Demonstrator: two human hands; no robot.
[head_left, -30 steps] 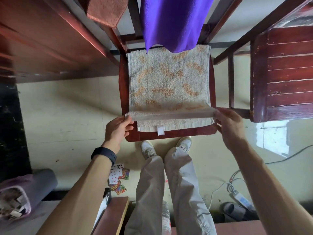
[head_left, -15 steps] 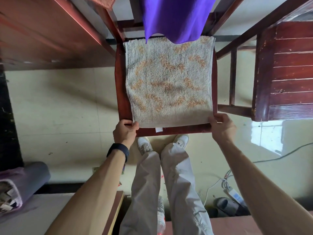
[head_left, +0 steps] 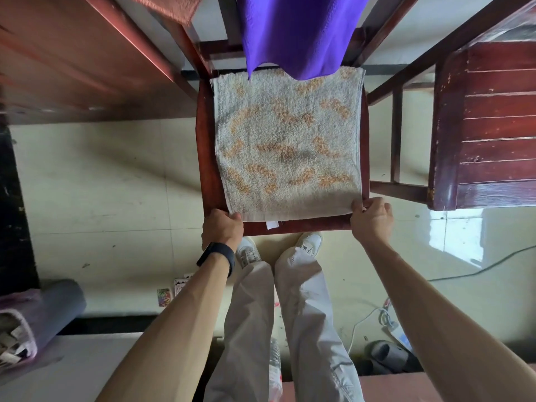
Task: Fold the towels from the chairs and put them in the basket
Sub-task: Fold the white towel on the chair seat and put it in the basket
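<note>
Left grip [head_left: 222,229] and right grip [head_left: 372,219] each pinch a near corner of the towel [head_left: 290,146], which lies flat on the chair [head_left: 206,169], stretching far.

Both arms stretched forward and down, forearms bare, roughly parallel. Left hand [head_left: 222,229] back up, fingers curled, gripping near-left corner of towel [head_left: 287,140]. Right hand [head_left: 372,219] back up, fingers curled, gripping near-right corner. Black wristband [head_left: 216,256] on left wrist. Hands level, well apart.
</note>
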